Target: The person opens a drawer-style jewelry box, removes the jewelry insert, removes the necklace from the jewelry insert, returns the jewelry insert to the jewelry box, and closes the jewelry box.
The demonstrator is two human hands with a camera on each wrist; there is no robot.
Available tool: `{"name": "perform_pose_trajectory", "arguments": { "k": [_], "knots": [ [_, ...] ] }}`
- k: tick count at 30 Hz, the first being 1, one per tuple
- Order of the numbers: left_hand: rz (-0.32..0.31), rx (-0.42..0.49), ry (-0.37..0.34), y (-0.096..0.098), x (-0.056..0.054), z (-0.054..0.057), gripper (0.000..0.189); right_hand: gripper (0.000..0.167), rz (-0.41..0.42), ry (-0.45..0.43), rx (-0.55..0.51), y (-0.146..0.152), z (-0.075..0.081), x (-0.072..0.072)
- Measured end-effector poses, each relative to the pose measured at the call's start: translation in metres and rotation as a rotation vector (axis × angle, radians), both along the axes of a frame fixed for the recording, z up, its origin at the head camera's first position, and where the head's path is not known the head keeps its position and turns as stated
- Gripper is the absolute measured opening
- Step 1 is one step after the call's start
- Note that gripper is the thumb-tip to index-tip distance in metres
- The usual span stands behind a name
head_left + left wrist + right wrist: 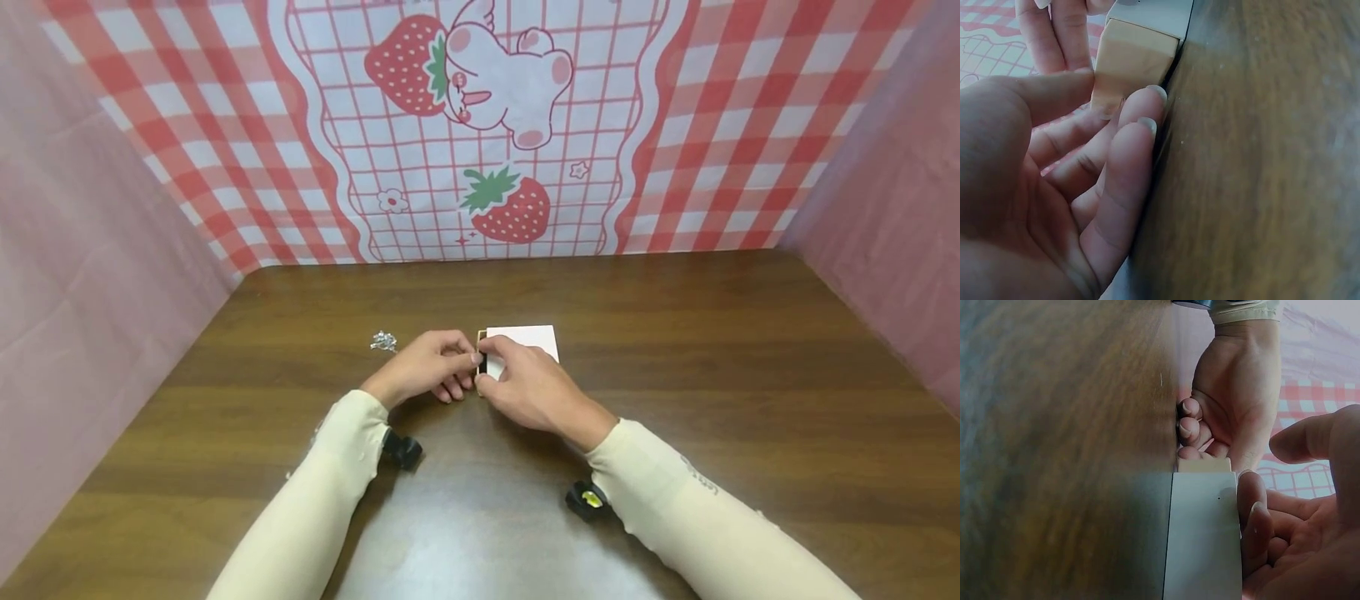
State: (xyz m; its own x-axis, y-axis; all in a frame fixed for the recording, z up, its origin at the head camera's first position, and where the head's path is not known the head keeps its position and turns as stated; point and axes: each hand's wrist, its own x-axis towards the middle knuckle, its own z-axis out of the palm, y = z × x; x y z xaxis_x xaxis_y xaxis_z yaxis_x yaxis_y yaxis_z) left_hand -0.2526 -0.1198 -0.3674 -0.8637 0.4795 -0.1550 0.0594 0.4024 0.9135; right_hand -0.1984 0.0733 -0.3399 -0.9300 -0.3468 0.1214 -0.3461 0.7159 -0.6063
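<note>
A small white box (542,337) lies flat on the wooden table, its tan inner tray (1136,53) sticking out at the left end. Inside the tray's gap the head view shows black. My left hand (431,362) pinches the tray's end with thumb and fingertips, the lower fingers curled beside the tabletop. Over the box's left part is my right hand (532,387). In the right wrist view its fingertips (1257,525) rest on the box's top face, while the thumb (1310,437) stands apart from it.
Left of the hands lies a little silvery tangled heap (383,341). A checked cloth (697,167) with strawberry prints hangs behind the wooden table (675,333), with pink cloth (97,208) at both sides. Black wrist cameras (403,451) sit at both sleeves.
</note>
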Motion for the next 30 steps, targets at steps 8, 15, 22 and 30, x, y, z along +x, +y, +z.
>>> {"name": "perform_pose_trajectory", "arguments": {
  "k": [8,15,22,30],
  "knots": [
    [-0.068,-0.048,0.047,-0.0006,0.0006,0.0007,0.016,0.043,0.010,0.038,0.001,-0.0006,-0.0019,-0.0008],
    [-0.078,-0.055,0.055,0.0009,-0.0011,0.0011,0.016,0.042,0.005,0.036,0.004,0.0008,-0.0011,-0.0006],
    [-0.077,-0.050,0.051,0.0010,-0.0019,0.0013,0.016,0.040,0.017,0.040,-0.003,0.0019,-0.0014,-0.0014],
    [-0.074,-0.080,0.062,0.0019,-0.0011,0.0023,0.016,0.041,0.028,0.044,-0.008,0.0025,-0.0005,-0.0017]
  ]
}}
